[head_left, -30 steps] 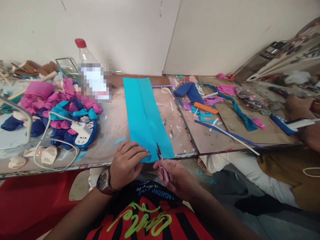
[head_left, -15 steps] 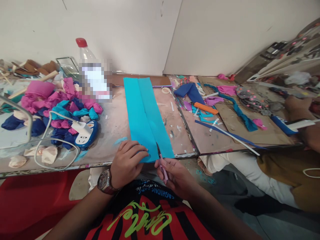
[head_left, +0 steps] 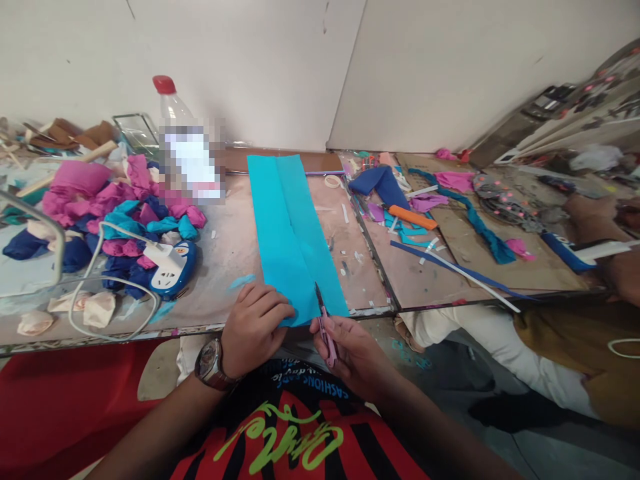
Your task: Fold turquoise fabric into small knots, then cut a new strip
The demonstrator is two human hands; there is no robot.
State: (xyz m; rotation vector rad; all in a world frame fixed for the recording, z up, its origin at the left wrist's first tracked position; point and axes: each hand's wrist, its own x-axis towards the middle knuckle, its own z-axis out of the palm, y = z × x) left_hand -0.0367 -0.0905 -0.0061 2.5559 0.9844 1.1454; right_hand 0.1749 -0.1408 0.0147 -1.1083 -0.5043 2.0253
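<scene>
A long turquoise sheet of paper (head_left: 280, 227) lies on the table, with a lengthwise line or fold down its middle. My left hand (head_left: 257, 320) grips its near left corner, fingers bent over the edge; the thumb is hidden. In my right hand (head_left: 347, 347) is a pair of small scissors (head_left: 327, 337) with pink handles and dark, narrow blades. The blades lie at the sheet's near edge, pointing away from me, and look nearly closed. Whether they touch the paper from above or sit in a cut, I cannot tell.
Crumpled pink, blue and turquoise pieces (head_left: 95, 193) are heaped at left beside a power strip (head_left: 173, 270) and its white cable. Behind stands a red-capped bottle (head_left: 165, 85). Strips, an orange-handled tool (head_left: 413, 217) and cardboard (head_left: 480, 260) lie at right, where another person's arm (head_left: 623, 267) shows.
The scissors' tip has shifted very slightly right and the blades look closer together. My left hand has eased back a little to the left; the sheet lies almost unchanged.
</scene>
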